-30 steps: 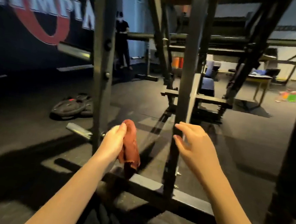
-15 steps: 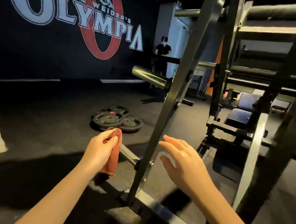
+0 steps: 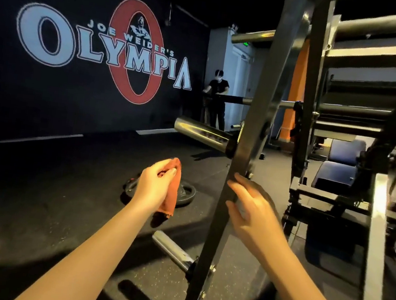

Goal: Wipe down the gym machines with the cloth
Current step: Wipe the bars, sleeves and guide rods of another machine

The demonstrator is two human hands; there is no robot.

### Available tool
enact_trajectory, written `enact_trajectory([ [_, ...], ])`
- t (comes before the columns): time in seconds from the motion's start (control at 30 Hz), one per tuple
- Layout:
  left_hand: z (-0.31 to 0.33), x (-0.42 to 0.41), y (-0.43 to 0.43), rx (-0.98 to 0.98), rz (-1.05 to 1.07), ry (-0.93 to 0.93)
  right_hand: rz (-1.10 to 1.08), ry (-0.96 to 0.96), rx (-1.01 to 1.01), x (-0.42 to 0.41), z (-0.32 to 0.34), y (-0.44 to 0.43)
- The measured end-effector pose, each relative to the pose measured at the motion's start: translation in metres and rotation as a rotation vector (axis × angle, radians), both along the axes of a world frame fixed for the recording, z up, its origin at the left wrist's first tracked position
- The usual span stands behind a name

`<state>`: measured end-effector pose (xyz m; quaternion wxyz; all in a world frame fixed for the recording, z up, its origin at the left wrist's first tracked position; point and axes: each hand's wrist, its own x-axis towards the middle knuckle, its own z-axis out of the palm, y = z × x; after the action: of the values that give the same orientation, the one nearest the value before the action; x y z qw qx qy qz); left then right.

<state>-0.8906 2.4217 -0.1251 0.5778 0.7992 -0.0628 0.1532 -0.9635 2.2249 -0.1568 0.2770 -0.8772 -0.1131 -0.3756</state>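
Here, left hand (image 3: pixel 154 187) is pinching the orange cloth (image 3: pixel 172 196), fingers curled round its bunched top, the rest hanging clear of any metal. The slanted upright (image 3: pixel 251 141) is rising just right of it, long axis leaning rightward. Right hand (image 3: pixel 253 217) is nearer, fingers (image 3: pixel 238 181) apart, seemingly touching the upright's edge.

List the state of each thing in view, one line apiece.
cloth: bunched, hanging from the left hand, off the machine.
left hand: grips the cloth.
right hand: open, fingers at the slanted frame bar.
weight plates: flat on the floor.
upper sleeve: bare, no plates.
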Motion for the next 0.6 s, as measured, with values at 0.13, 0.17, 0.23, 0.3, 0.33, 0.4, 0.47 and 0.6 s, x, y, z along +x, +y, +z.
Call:
enact_trajectory([
  [0.13, 0.019, 0.037, -0.01, -0.005, -0.038, -0.023, -0.187, -0.133, -0.184, 0.049, 0.012, 0.002],
  [0.17, 0.026, 0.046, -0.013, -0.029, -0.052, -0.024, -0.213, -0.139, -0.216, 0.061, 0.018, 0.005],
  [0.23, 0.041, 0.065, -0.016, -0.079, -0.077, -0.065, -0.253, -0.211, -0.287, 0.079, 0.028, 0.009],
  [0.3, 0.054, 0.081, -0.021, 0.012, -0.041, -0.188, -0.343, -0.308, -0.387, 0.094, 0.037, 0.012],
  [0.33, 0.06, 0.088, -0.023, 0.06, -0.014, -0.268, -0.39, -0.343, -0.425, 0.099, 0.04, 0.011],
  [0.4, 0.073, 0.099, -0.031, 0.098, -0.04, -0.436, -0.478, -0.368, -0.447, 0.108, 0.045, 0.009],
  [0.47, 0.079, 0.114, -0.044, 0.207, -0.09, -0.619, -0.554, -0.351, -0.464, 0.117, 0.05, 0.004],
  [0.6, 0.065, 0.141, -0.073, 0.562, -0.096, -0.778, -0.666, -0.298, -0.575, 0.131, 0.051, -0.004],
])
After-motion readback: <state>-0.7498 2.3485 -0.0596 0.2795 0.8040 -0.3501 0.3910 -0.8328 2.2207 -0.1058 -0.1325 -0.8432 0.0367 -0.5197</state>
